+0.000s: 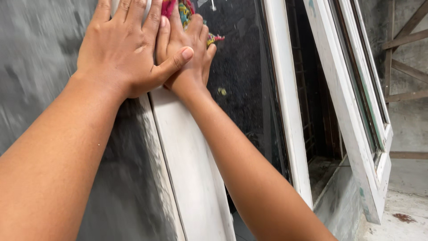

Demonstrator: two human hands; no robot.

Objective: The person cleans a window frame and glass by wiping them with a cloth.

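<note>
My left hand [122, 47] lies flat, fingers spread, across the grey wall and the left white window frame [187, 165]. Its thumb rests over my right hand [189, 51]. My right hand presses a colourful pink, yellow and teal cloth [185, 11] against the top of the dusty dark glass pane [243, 76]. Most of the cloth is hidden under the fingers. Both forearms reach up from the bottom of the view.
A grey cement wall [35, 67] fills the left. To the right, an opened white sash [356, 111] swings outward, with a concrete sill [330, 178] below. Wooden battens [405, 67] cross a grey wall at far right; a stained floor [401, 218] lies beneath.
</note>
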